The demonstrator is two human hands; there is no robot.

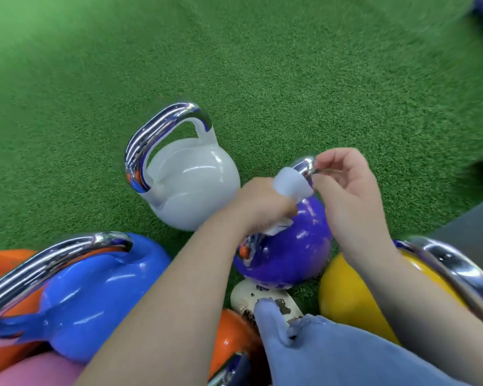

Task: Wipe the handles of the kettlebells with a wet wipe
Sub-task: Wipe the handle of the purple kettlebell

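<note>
On the green turf floor, among several coloured kettlebells, the purple kettlebell is being worked on. A white wet wipe is gripped in the left hand and wrapped round the chrome handle. The handle's top is pinched by the curled fingers of the right hand; a white kettlebell stands just beside.

A gym: green turf, coloured kettlebells

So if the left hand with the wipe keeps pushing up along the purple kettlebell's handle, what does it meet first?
Most likely the right hand, whose fingers pinch the chrome handle just beyond the wet wipe held in the left hand. Past that, only green turf shows.
</note>
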